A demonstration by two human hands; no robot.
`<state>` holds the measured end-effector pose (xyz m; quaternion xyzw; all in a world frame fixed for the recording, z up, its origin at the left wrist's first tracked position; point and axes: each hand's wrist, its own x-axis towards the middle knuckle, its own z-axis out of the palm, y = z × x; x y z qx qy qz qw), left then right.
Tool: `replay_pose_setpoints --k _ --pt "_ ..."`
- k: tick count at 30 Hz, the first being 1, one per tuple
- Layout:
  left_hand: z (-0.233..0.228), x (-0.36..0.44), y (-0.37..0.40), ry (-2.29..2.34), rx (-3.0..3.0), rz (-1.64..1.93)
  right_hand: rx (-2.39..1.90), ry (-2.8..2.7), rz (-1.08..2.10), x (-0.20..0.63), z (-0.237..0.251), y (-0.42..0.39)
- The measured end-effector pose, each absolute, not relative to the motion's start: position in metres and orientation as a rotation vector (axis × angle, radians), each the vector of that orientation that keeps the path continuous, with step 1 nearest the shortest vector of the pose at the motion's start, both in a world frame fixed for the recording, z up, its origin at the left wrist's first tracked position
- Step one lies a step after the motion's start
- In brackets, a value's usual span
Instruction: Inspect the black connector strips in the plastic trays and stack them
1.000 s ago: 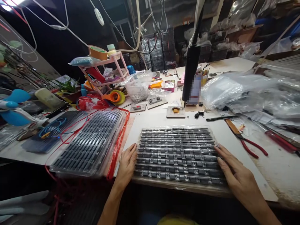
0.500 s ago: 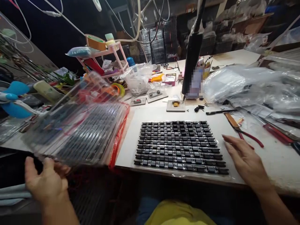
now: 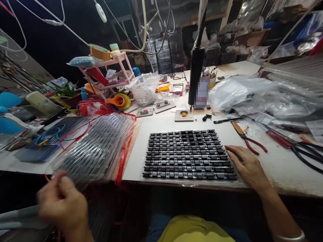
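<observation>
My left hand (image 3: 63,205), somewhat blurred, is closed with thumb and forefinger together at the near left corner of a stack of clear plastic trays (image 3: 94,148). Whatever its fingers hold, if anything, I cannot make out. Thin red string (image 3: 75,136) runs over the trays and down near that hand, and a red plastic strip (image 3: 124,158) hangs along their right side. My right hand (image 3: 248,166) rests on the table with its fingers extended, fingertips at the right edge of a clear tray (image 3: 191,184). Rows of black circuit strips (image 3: 186,154) lie in this tray.
Pliers (image 3: 248,141), a red-handled tool (image 3: 279,138) and black-handled scissors (image 3: 306,151) lie at the right. Behind are plastic bags (image 3: 252,92), a hanging black tool (image 3: 196,75) and a pink rack (image 3: 111,67). A blue cable (image 3: 54,132) and a fan (image 3: 10,104) are at left.
The blurred clear plastic raised over the left stack is down, uncovering the blue cable. My left hand has moved right and its fingers have closed. My right hand has come against the tray's edge.
</observation>
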<state>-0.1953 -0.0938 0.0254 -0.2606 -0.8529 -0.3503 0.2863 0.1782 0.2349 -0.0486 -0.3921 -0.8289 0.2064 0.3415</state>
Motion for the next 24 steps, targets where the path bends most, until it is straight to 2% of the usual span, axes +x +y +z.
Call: replay_pose_setpoints --k 1,3,7,12,24 --pt "0.025 -0.178 -0.078 -2.218 -0.632 -1.018 -1.018 -2.155 0.540 0.178 -0.049 0.235" --pt "0.016 -0.152 -0.046 -2.339 -1.077 -1.150 -1.020 -2.148 0.549 0.178 -0.049 0.236" --pt "-0.017 -0.133 -0.004 -2.563 -1.654 -0.956 -1.013 -2.101 0.575 0.177 -0.050 0.235" --pt "-0.038 -0.134 0.007 -2.609 -1.766 -0.671 -0.983 -2.073 0.564 0.175 -0.047 0.233" --pt "-0.021 -0.136 0.013 -2.690 -1.702 -0.703 -0.948 -2.069 0.573 0.176 -0.049 0.231"
